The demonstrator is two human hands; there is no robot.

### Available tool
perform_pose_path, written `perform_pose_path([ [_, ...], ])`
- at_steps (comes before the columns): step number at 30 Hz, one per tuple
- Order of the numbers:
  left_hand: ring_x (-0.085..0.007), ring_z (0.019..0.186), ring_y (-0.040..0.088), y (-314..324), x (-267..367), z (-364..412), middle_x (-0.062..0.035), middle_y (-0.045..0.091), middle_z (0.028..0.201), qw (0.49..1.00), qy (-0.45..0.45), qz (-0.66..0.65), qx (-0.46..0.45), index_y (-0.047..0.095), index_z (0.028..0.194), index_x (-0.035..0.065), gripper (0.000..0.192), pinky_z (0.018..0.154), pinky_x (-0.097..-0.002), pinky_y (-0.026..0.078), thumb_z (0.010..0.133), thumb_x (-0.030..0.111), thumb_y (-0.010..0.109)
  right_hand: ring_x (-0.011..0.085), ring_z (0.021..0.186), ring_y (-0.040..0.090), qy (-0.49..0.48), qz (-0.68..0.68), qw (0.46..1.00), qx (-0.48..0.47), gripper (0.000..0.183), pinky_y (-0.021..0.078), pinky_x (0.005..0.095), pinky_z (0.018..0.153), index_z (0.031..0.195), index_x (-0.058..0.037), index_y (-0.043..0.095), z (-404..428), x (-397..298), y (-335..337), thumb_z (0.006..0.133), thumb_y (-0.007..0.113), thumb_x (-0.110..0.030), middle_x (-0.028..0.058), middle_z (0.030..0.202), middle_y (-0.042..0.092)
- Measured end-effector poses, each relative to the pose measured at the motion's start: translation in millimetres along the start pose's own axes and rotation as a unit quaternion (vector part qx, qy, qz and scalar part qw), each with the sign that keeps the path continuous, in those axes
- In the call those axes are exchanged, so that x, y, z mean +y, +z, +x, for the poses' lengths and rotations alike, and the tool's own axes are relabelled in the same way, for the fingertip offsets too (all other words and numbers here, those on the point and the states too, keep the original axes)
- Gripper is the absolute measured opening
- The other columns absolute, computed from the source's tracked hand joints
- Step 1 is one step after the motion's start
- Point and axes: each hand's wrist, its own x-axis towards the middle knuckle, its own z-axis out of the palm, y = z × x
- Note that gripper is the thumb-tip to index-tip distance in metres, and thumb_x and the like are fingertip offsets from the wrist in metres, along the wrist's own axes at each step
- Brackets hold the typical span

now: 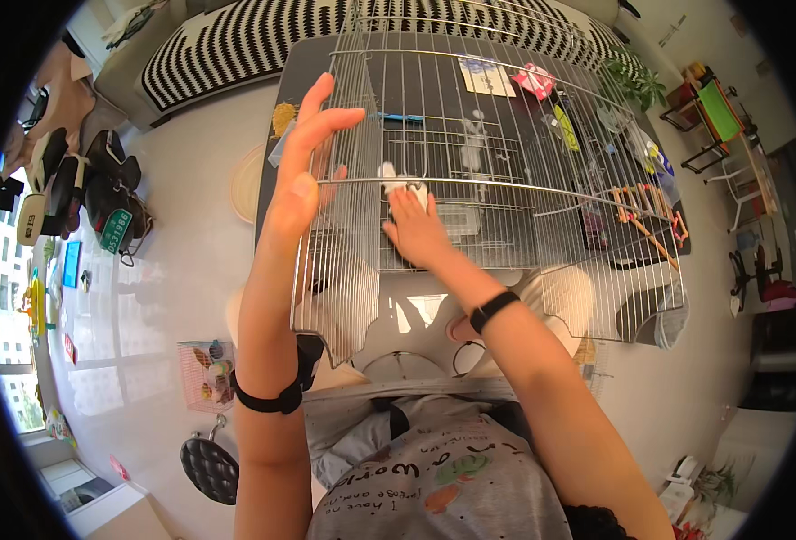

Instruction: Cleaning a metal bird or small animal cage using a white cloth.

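A metal wire cage (344, 297) stands before me, reaching over the near edge of a dark table (303, 74). My left hand (293, 179) holds the cage's left side near a horizontal wire, with two fingers stretched out past it. Lower down, my right hand (417, 229) presses a crumpled white tissue or cloth (389, 177) against the wirework. Part of that white piece is hidden under my fingers. A wooden ladder-like perch (647, 209) shows at the cage's right side.
On the table are a pink packet (535, 81), a printed sheet or booklet (485, 75) and a yellow-green packet (565, 128). Behind it stands a sofa with a black-and-white cover (215, 54). On the floor at left are a pink wire basket (205, 374) and a black padded stool (210, 469).
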Motion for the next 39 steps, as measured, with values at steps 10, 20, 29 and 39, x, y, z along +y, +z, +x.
perform_pose_path([
  [10, -0.03, 0.137, 0.014, 3, 1, -5, -0.0053, 0.012, 0.15, 0.997, -0.047, -0.012, 0.056, 0.048, 0.122, 0.0124, 0.078, 0.099, -0.0426, 0.027, 0.066, 0.067, 0.051, 0.0279, 0.136, 0.017, 0.048, 0.006, 0.997, -0.058, 0.059, 0.0146, 0.0521, 0.108, 0.138, -0.0015, 0.023, 33, -3, -1, 0.093, 0.037, -0.036, 0.0156, 0.144, 0.023],
  [20, -0.0302, 0.137, 0.015, 6, 19, -10, -0.0108, 0.013, 0.149, 0.998, -0.05, 0.035, 0.028, 0.046, 0.124, 0.0091, 0.071, 0.102, -0.043, 0.021, 0.074, 0.06, 0.042, 0.0324, 0.129, 0.029, 0.028, 0.002, 0.999, -0.032, 0.06, 0.0215, 0.0579, 0.103, 0.135, -0.0002, 0.026, 104, 42, -11, 0.091, 0.042, -0.038, 0.0158, 0.138, 0.031],
  [29, -0.0332, 0.136, 0.017, 28, 5, 5, -0.0119, 0.013, 0.149, 0.998, -0.065, 0.018, 0.017, 0.049, 0.122, 0.0096, 0.08, 0.1, -0.0489, 0.024, 0.068, 0.067, 0.046, 0.027, 0.131, 0.029, 0.095, -0.114, 0.989, 0.012, 0.05, 0.02, 0.0565, 0.104, 0.136, -0.0055, 0.03, 92, 109, -9, 0.092, 0.042, -0.027, 0.011, 0.141, 0.032],
  [39, -0.0335, 0.135, 0.018, 31, -5, 8, -0.0142, 0.012, 0.149, 0.998, -0.06, 0.026, -0.018, 0.047, 0.124, 0.0091, 0.081, 0.1, -0.0509, 0.023, 0.068, 0.067, 0.045, 0.0358, 0.131, 0.027, 0.296, -0.195, 0.934, 0.04, 0.046, 0.0208, 0.0508, 0.105, 0.129, 0.0015, 0.038, 54, 143, -42, 0.09, 0.045, -0.022, 0.0205, 0.139, 0.033],
])
